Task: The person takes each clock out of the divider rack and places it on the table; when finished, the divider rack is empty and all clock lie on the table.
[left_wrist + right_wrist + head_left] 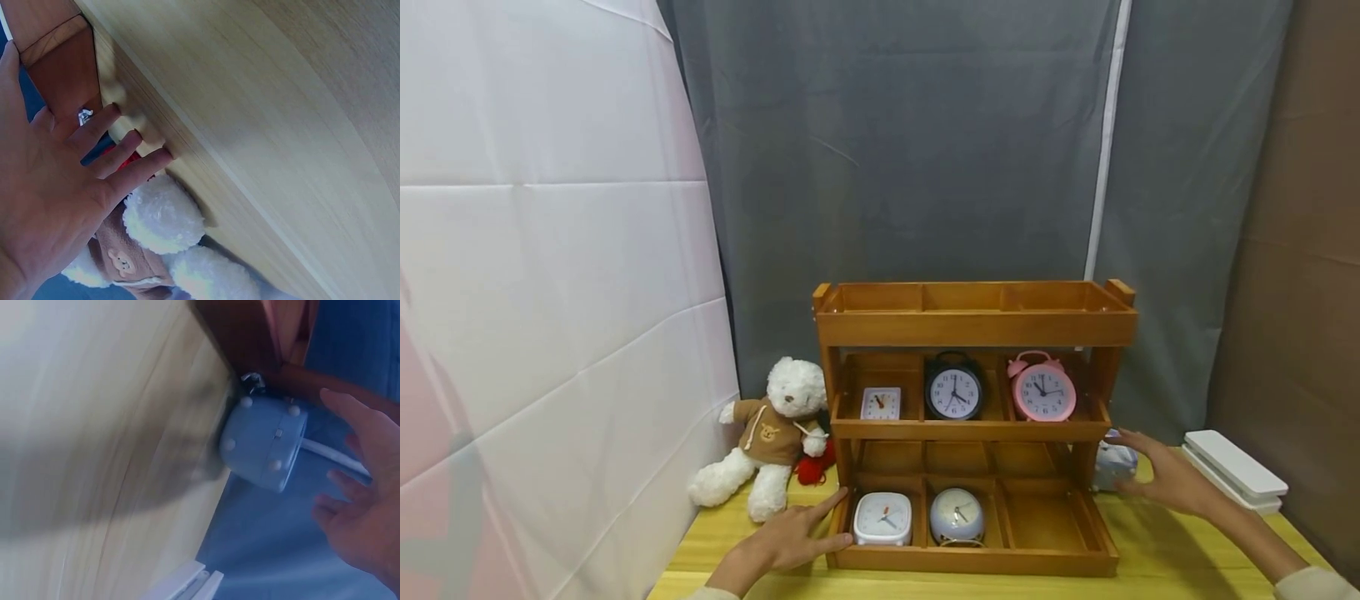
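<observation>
A brown wooden shelf with three compartmented tiers stands on the table. My left hand is at its lower left corner, fingers spread; in the left wrist view the fingers extend over the tabletop. A white square clock and a grey-blue round clock sit in the bottom tier. The middle tier holds a small white clock, a black alarm clock and a pink one. My right hand hovers, fingers apart, by a pale blue rounded object with white knobs, beside the shelf's right side.
A white teddy bear in a brown hoodie sits left of the shelf, with something red beside it. White flat slabs lie stacked at the right. Grey cloth hangs behind, white cloth at the left.
</observation>
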`<move>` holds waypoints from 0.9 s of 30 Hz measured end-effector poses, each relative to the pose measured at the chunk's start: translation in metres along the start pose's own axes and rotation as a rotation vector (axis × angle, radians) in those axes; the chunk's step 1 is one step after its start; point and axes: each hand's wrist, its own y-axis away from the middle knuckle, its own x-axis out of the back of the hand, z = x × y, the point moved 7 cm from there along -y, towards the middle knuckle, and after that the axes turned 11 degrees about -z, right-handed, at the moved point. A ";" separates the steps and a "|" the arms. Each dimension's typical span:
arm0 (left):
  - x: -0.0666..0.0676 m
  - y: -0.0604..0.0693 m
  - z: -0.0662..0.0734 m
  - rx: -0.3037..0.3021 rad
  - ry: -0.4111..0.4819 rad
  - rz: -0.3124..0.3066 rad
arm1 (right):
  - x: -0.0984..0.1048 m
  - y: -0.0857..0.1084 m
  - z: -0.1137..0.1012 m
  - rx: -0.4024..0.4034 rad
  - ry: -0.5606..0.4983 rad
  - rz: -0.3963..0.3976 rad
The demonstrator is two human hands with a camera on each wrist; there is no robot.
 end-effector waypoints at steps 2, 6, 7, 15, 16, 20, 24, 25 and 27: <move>0.000 0.000 -0.001 0.001 -0.002 0.004 | 0.000 0.002 -0.006 -0.010 0.009 -0.008; 0.000 0.001 -0.002 0.001 -0.004 0.010 | -0.001 0.007 -0.018 -0.025 0.024 -0.023; 0.000 0.001 -0.002 0.000 -0.005 0.011 | -0.001 0.008 -0.022 -0.016 0.038 -0.016; -0.001 0.001 -0.001 -0.008 -0.003 0.009 | -0.005 0.016 -0.046 -0.002 0.098 -0.003; -0.001 0.001 -0.001 -0.008 -0.003 0.010 | -0.007 0.016 -0.048 -0.007 0.088 -0.010; -0.003 0.002 -0.001 -0.008 -0.008 0.010 | -0.014 0.014 -0.056 -0.031 0.046 -0.041; -0.003 0.001 0.000 -0.011 -0.012 0.010 | -0.022 0.010 -0.065 -0.037 0.003 -0.056; -0.003 0.001 0.000 -0.011 -0.014 0.011 | -0.025 0.009 -0.068 -0.034 -0.006 -0.061; -0.002 0.001 0.000 -0.010 -0.016 0.012 | -0.028 0.006 -0.073 -0.021 -0.024 -0.065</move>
